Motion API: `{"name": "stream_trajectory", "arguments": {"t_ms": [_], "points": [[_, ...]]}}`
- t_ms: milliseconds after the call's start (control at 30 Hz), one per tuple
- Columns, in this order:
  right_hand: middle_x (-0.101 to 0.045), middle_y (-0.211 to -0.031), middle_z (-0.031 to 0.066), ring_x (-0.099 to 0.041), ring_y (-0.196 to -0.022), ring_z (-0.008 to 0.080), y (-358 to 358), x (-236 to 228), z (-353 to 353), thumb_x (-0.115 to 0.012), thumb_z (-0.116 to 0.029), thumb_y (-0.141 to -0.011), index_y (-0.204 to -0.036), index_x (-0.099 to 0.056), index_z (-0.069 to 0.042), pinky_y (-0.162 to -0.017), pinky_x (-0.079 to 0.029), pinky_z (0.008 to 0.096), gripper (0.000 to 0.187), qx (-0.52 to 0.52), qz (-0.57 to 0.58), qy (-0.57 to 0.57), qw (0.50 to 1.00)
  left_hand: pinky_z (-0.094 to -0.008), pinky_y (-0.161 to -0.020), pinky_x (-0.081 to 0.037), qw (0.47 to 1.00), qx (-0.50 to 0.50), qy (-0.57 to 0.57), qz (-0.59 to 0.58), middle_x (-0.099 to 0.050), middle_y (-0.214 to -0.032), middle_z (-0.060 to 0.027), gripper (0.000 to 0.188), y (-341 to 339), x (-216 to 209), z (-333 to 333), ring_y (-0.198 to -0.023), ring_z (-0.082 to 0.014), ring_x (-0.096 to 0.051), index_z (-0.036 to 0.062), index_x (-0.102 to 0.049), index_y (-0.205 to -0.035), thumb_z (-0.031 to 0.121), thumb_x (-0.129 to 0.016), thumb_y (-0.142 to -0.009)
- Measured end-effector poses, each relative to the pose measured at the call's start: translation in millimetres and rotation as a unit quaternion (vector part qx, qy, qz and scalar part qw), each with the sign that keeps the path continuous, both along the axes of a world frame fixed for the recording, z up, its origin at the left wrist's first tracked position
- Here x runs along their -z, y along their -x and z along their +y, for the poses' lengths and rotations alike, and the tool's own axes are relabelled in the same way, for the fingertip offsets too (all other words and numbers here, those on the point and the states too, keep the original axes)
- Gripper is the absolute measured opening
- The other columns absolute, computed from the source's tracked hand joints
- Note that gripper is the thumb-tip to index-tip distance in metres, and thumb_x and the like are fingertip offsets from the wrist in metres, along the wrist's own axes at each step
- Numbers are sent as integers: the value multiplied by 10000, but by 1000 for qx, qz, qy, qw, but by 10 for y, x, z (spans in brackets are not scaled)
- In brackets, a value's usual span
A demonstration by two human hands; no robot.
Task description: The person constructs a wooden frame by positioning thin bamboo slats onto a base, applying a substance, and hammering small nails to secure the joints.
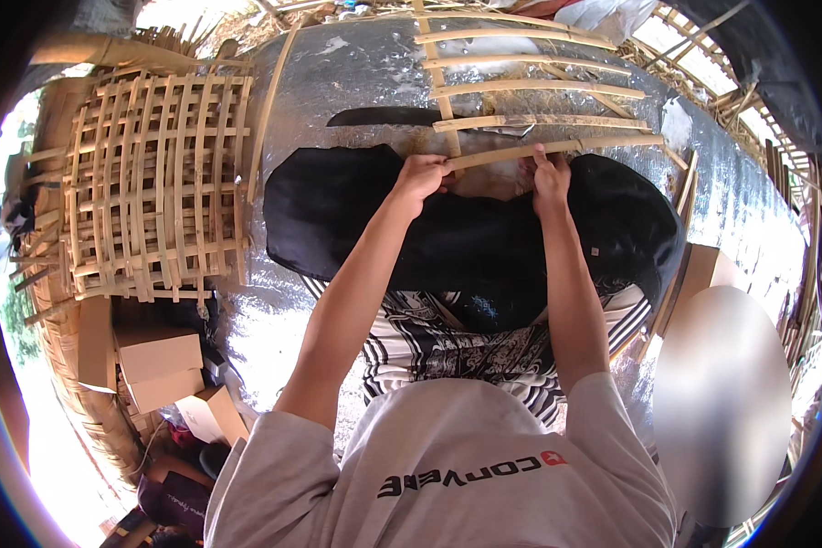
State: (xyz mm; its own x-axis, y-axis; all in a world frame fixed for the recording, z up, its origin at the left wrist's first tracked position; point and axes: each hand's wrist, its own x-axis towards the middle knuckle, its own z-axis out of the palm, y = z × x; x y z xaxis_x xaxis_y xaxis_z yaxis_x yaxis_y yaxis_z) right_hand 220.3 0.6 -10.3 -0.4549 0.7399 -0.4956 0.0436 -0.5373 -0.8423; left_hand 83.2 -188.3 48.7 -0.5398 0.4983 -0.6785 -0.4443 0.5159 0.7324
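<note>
At the upper centre of the frame, our left hand and right hand both pinch a thin pale bamboo strip.

Both arms fwd, left grip & right grip clenched.

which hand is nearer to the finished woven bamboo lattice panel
Left. The left hand grips the bamboo strip on the side toward the lattice panel; the right hand holds it farther away.
</note>
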Motion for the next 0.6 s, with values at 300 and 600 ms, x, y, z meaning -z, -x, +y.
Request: {"name": "stream_trajectory", "arguments": {"t_ms": [300, 600], "points": [[-646, -884, 58, -642, -724, 170, -36, 100, 17, -621, -172, -991, -1112, -557, -44, -614, -508, 308, 186, -7, 37, -8, 999, -301, -743, -528, 998, 8, 36, 52, -732, -1028, -64, 286, -36, 94, 42, -927, -154, -691, 19, -679, -1210, 188, -600, -993], [-632, -895, 59, -635, -704, 172, -35, 89, 14, -622, -185, -992, -1134, -560, -39, -594, -502, 303, 213, -11, 36, -9, 999, -296, -742, -532, 997, 7, 60, 57, -727, -1037, -67, 283, -40, 104, 60, -892, -156, -699, 7, -684, -1181, 203, -600, -995]]}}
